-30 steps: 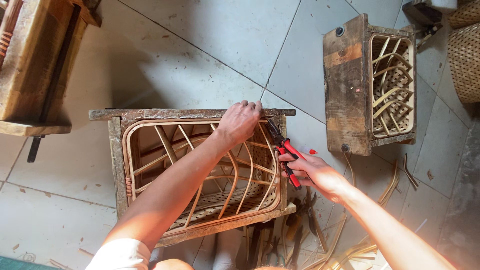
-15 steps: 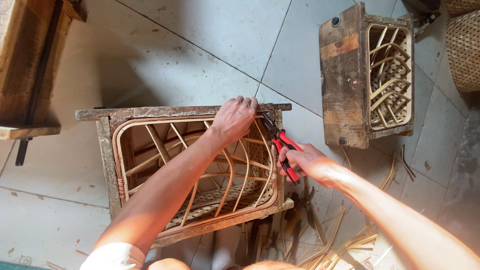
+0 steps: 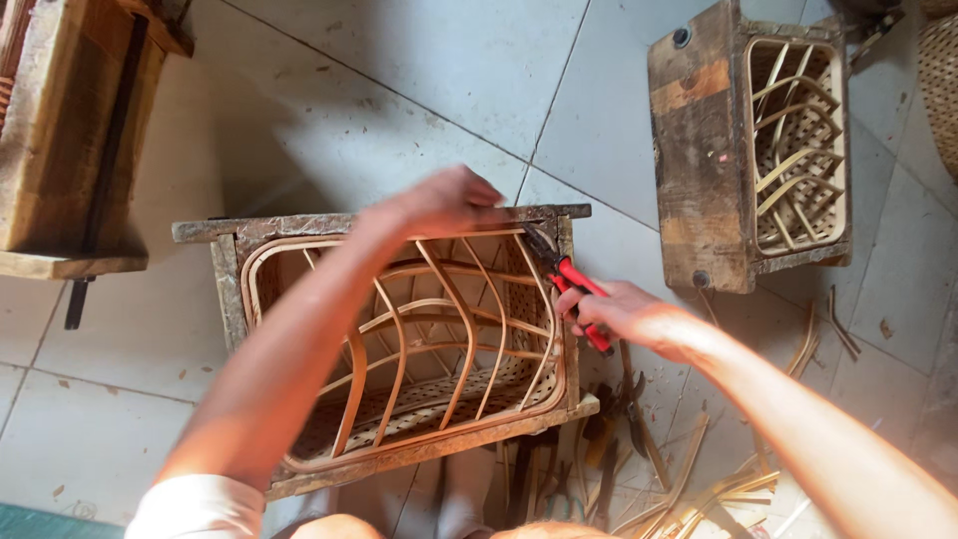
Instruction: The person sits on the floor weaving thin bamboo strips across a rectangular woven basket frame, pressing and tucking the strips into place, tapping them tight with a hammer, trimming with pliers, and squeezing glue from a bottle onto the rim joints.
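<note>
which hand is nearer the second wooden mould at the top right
Right. The right hand, gripping the red-handled pliers, lies just below-left of that mould. The left hand rests farther left, on the near frame's top edge.

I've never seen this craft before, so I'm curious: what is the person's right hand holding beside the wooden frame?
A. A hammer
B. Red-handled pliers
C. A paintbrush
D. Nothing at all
B: the right hand grips the red-handled pliers, whose dark tip points at the top right corner of the wooden frame, while the left hand rests on its upper edge.
</note>
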Tool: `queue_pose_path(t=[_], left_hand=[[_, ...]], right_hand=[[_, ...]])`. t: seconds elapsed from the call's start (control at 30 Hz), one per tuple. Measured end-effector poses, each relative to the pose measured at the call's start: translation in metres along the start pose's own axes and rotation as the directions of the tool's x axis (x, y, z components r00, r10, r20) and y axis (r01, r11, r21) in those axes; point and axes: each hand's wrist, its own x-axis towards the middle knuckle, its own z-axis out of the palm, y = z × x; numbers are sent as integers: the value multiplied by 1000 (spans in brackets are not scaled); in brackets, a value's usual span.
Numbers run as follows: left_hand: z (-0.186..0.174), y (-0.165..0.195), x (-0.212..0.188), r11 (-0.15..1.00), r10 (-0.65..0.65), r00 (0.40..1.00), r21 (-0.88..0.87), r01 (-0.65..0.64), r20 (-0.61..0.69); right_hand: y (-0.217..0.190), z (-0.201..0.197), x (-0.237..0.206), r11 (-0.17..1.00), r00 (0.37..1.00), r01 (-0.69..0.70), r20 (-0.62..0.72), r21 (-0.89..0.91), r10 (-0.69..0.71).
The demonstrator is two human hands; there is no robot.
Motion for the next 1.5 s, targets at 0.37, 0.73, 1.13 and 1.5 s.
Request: queue_pose_path(t=[0.37, 0.73, 1.13, 1.5], left_hand=[[-10, -44, -71, 722, 196, 776, 624, 299, -599], [33, -1, -210, 741, 591, 634, 646, -182, -499], [138, -56, -359, 574, 286, 942, 818, -22, -175], [143, -78, -362, 449, 150, 987, 893, -18, -56]], right_hand=[[17, -2, 5, 989, 989, 143, -34, -29, -144], [215, 41, 70, 933, 749, 38, -608, -358, -264], [281, 148, 40, 994, 770, 93, -637, 50, -40], [290, 263, 45, 987, 815, -150, -558, 55, 155]])
